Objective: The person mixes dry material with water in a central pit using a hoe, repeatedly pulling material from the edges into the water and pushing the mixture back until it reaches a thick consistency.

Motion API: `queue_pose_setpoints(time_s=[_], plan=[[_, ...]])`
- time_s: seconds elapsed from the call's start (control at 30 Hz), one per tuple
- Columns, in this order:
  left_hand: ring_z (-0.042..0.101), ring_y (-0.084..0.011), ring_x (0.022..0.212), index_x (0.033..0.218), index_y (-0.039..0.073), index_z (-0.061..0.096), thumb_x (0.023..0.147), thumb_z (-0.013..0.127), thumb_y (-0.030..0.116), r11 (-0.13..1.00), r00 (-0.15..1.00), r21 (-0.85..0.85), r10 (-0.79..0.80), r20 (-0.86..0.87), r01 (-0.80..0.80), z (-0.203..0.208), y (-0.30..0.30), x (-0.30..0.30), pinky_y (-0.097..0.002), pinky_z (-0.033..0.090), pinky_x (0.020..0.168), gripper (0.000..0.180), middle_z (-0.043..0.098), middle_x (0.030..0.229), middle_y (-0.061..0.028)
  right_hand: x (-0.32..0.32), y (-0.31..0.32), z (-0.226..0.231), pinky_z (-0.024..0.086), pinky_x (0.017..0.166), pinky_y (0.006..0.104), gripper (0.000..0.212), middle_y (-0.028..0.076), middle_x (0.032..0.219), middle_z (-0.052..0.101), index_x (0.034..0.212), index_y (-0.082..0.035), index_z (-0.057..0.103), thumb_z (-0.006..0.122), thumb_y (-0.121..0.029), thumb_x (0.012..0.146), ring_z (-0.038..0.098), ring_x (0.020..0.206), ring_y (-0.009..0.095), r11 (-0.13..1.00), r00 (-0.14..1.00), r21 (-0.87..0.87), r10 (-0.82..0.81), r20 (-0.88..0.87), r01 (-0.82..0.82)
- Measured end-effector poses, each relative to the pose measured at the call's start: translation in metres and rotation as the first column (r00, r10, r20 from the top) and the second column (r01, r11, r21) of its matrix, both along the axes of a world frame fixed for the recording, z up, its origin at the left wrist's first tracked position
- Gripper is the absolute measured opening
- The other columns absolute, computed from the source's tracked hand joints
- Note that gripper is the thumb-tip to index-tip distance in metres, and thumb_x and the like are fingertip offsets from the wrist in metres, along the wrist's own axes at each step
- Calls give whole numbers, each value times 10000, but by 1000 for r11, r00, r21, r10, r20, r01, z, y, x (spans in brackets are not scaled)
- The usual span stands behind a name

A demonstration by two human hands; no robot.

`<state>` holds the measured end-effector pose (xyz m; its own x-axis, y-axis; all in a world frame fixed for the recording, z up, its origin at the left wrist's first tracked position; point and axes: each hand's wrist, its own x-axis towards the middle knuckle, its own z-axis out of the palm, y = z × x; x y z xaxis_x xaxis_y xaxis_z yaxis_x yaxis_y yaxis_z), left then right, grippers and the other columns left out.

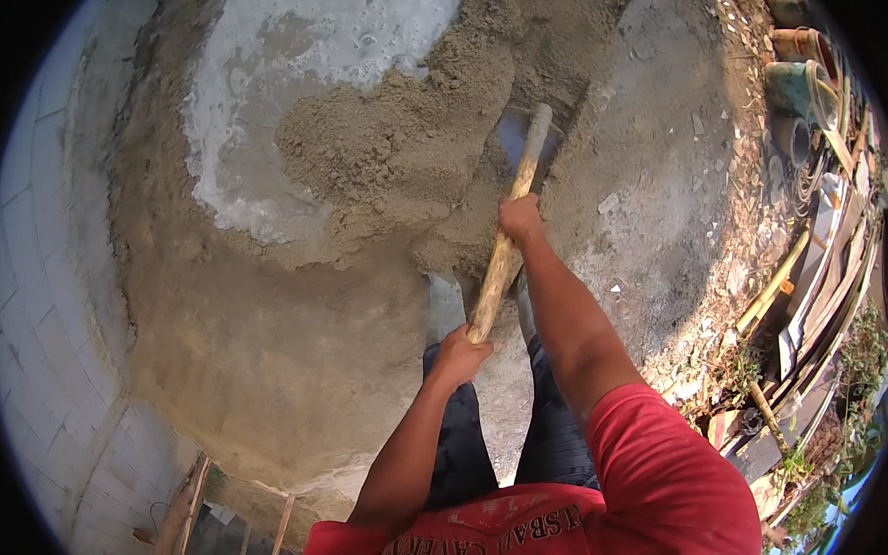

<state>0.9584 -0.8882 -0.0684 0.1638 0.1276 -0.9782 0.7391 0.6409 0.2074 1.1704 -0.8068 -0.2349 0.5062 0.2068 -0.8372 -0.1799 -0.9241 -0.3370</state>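
Note:
Both my hands are wrapped round the pale wooden handle of a hoe point(502, 261). My left hand point(461, 357) grips the near end, close to my legs. Farther up the handle, my right hand point(520, 218) is closed on it. The hoe's metal blade shows partly beneath the far end of the handle, in a trough of damp sand mix point(386, 147), its lower edge hidden. To the left of the blade, the mix is heaped beside a wet grey cement puddle point(255, 176).
A grey block wall point(48, 291) curves along the left. On the right, pipes point(804, 94), boards point(816, 294) and bamboo poles point(772, 286) lie piled beyond rubble-strewn ground. My legs point(552, 420) stand just before the heap. Wooden slats point(280, 538) are at lower left.

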Motion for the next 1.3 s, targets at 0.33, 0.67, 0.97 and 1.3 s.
queue_pose_setpoints(time_s=[0.33,0.67,0.97,1.3], plan=[[674,-427,948,1206,-24,599,867,706,369,960,924,-42,-279,-260,278,59,-50,-75,-451,527,848,530,693,986,-269,-122,-96,-1,558,532,437,374,202,827,622,1184,117,398,542,-125,937,651,603,295,967,909,-138,-251,-334,216],[599,-426,1206,1440,-34,442,954,589,408,896,982,443,-104,155,26,212,69,60,-426,459,1001,673,626,1251,-304,-3,-37,46,515,472,368,108,90,622,543,800,-26,540,528,-79,894,555,489,226,919,705,-90,-355,-614,385],[594,-423,1199,1523,4,334,960,616,369,851,863,518,-198,464,-84,337,90,-61,-430,466,994,727,601,1281,-304,-21,55,266,535,465,357,156,103,722,539,991,6,464,548,-112,931,557,530,213,873,849,216,-321,-420,437],[633,-394,1075,1445,252,479,901,692,344,638,893,625,-352,-281,449,135,98,-154,-528,454,923,592,698,1144,-153,-80,138,204,540,500,377,194,93,748,517,1028,-56,412,560,-56,901,566,566,210,707,866,502,-375,-331,498]])
